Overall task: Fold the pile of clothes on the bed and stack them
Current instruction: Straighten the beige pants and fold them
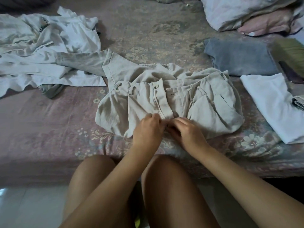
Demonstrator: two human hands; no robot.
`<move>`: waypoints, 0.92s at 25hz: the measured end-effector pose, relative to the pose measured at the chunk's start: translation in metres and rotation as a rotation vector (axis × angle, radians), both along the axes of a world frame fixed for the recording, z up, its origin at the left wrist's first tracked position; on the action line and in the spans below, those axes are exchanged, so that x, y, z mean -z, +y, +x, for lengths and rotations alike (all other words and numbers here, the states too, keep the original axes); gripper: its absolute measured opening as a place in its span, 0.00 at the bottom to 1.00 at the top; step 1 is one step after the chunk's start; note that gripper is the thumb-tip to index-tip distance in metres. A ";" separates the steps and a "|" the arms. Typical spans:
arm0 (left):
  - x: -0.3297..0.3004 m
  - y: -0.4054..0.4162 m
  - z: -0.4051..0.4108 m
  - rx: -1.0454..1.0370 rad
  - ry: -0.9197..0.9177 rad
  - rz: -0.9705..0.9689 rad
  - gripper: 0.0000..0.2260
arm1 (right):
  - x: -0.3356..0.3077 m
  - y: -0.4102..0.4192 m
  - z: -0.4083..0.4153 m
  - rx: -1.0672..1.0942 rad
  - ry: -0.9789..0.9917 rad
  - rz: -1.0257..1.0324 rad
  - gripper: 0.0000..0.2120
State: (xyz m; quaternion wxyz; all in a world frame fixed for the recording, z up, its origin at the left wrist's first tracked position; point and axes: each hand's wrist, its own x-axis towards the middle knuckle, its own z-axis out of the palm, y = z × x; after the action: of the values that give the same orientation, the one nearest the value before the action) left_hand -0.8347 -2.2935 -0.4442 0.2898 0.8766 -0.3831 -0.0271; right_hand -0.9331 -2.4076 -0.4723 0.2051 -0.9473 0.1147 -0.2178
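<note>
Beige trousers [205,102] lie bunched on the bed [49,129] in front of me, waistband up, fly open with a button showing. My left hand [148,130] and my right hand [187,130] meet at the bottom of the fly, fingers curled and pinching the beige cloth there. A pile of unfolded white and pale clothes [46,51] sprawls at the left. At the right lie a folded blue-grey garment [238,56] and a folded white garment [269,106].
Pillows [243,12] are heaped at the far right corner. A greenish box-like thing [289,51] sits at the right edge. The bed's front edge runs just before my knees, with pale floor tiles [29,208] below.
</note>
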 end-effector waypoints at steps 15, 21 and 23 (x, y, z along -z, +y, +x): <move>0.011 -0.001 -0.009 -0.177 0.658 -0.089 0.23 | -0.008 -0.007 0.015 -0.062 -0.049 -0.574 0.12; -0.004 0.007 0.000 -0.045 0.523 0.140 0.08 | 0.005 0.015 -0.002 -0.025 -0.110 -0.331 0.01; -0.008 0.008 0.015 -0.116 0.564 0.026 0.08 | 0.004 0.011 -0.009 -0.066 -0.085 -0.322 0.05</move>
State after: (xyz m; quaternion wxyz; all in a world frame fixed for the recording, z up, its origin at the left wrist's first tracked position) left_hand -0.8198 -2.2859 -0.4366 0.3747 0.8586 -0.2360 -0.2582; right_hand -0.9423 -2.3967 -0.4763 0.0622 -0.9611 0.0384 -0.2664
